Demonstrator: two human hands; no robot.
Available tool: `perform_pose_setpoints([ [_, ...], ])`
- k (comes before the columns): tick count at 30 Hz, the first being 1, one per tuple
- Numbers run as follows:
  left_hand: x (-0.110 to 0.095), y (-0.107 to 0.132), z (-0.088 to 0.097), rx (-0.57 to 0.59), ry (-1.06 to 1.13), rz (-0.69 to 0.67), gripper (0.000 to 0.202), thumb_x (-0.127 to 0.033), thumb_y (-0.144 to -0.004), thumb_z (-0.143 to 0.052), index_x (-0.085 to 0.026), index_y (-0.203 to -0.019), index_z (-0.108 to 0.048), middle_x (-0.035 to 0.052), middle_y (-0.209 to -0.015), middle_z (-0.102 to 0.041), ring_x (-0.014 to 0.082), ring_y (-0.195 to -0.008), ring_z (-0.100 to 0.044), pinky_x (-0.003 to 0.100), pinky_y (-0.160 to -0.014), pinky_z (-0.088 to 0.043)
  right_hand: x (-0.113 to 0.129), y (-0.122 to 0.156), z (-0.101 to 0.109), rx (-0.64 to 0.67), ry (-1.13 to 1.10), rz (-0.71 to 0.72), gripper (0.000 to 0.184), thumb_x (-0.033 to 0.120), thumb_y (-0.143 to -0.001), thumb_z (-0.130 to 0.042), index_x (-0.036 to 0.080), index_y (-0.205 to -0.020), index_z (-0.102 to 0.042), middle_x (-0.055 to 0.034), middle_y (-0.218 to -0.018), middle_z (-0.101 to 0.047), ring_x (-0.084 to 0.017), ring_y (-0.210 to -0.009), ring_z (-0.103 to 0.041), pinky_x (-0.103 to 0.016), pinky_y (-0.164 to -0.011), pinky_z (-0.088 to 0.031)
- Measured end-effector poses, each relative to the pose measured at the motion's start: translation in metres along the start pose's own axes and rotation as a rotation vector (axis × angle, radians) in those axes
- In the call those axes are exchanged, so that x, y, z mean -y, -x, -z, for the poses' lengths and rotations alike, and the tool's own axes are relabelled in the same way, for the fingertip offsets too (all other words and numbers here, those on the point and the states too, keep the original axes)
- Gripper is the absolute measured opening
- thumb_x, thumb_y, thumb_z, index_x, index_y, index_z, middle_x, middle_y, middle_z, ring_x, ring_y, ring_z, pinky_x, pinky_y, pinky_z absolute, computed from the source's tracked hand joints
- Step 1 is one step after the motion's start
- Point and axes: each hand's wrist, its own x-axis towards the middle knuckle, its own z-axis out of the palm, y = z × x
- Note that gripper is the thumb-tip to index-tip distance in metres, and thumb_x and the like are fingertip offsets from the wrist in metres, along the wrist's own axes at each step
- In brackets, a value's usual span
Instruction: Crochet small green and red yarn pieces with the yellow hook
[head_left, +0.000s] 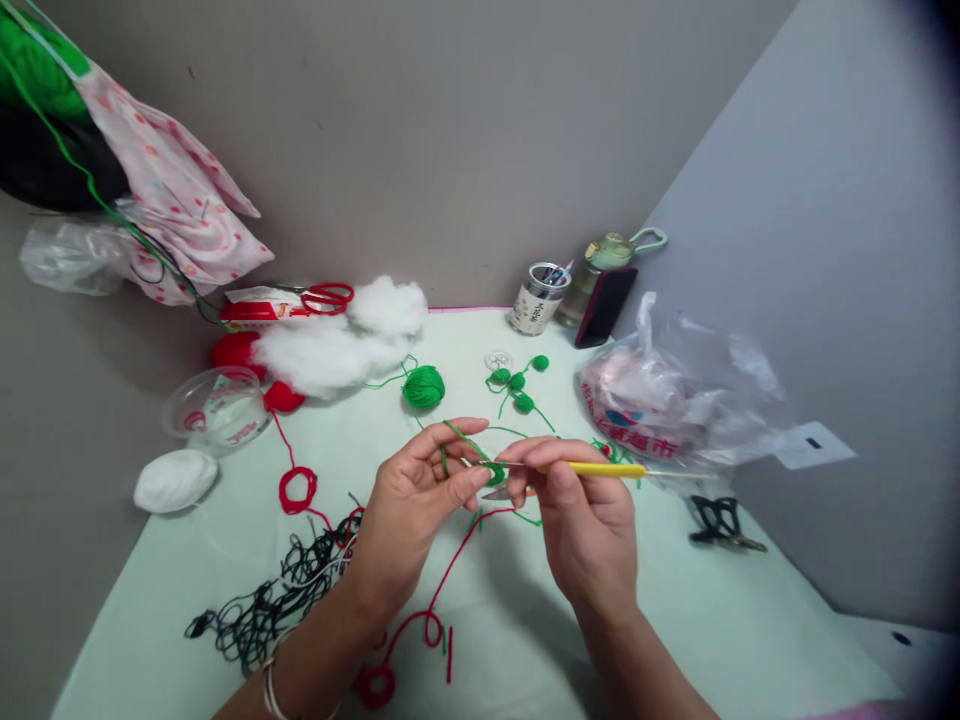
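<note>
My left hand (420, 500) pinches a small piece of green crochet (495, 472), with green yarn looped over its raised forefinger. My right hand (589, 510) grips a crochet hook (607, 469) by its yellow handle. The hook's thin metal shaft points left and meets the green piece between the two hands. Part of a scissor blade (495, 493) shows on the table just below the fingers. Beyond the hands lie a green yarn ball (424, 387) and several small green crocheted balls (517, 382).
White stuffing (330, 355) and red-handled scissors (328, 298) are at back left, near a clear plastic bowl (217, 410). Tangled black yarn (277, 600) lies front left. A pen can (538, 300), a phone (606, 307) and a plastic bag (660, 390) stand right. A black claw clip (720, 522) lies nearby.
</note>
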Motion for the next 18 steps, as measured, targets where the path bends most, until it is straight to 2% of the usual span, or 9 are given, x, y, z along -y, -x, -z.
perform_pose_setpoints([
  [4,-0.001,0.001,0.001,0.002,-0.008,-0.011,0.032,-0.018,-0.079,-0.086,-0.025,-0.110,-0.082,-0.0027,-0.078,-0.067,0.0073,-0.063,-0.057,0.018,-0.061,-0.054,0.002,0.001,0.002,0.017,-0.040,-0.014,0.022,0.026,-0.108,-0.054,0.023,-0.103,-0.075,-0.0053,-0.099,-0.079,-0.014,-0.074,-0.074,-0.027,-0.065,-0.062],
  [7,0.000,0.002,0.001,-0.001,-0.030,-0.014,0.034,-0.020,-0.078,-0.087,-0.025,-0.111,-0.081,-0.0026,-0.080,-0.068,0.0079,-0.066,-0.060,0.017,-0.061,-0.053,0.005,0.004,0.002,0.013,0.055,0.022,0.021,0.024,-0.108,-0.053,0.024,-0.105,-0.074,-0.0047,-0.103,-0.079,-0.014,-0.079,-0.074,-0.029,-0.071,-0.063],
  [12,0.000,0.002,0.001,-0.018,-0.087,-0.040,0.034,-0.018,-0.080,-0.086,-0.025,-0.112,-0.080,-0.0033,-0.079,-0.069,0.0080,-0.068,-0.061,0.017,-0.064,-0.052,0.010,0.007,0.000,0.047,0.269,0.174,0.023,0.018,-0.107,-0.052,0.024,-0.107,-0.074,-0.0043,-0.103,-0.078,-0.016,-0.084,-0.073,-0.030,-0.073,-0.062],
  [18,-0.004,0.004,-0.001,-0.065,-0.203,-0.054,0.030,-0.018,-0.078,-0.084,-0.022,-0.107,-0.080,-0.0028,-0.075,-0.069,0.0097,-0.068,-0.061,0.020,-0.066,-0.052,0.009,0.008,0.004,0.094,0.361,0.233,0.027,0.011,-0.106,-0.051,0.025,-0.113,-0.073,-0.0039,-0.107,-0.078,-0.016,-0.092,-0.073,-0.030,-0.075,-0.062],
])
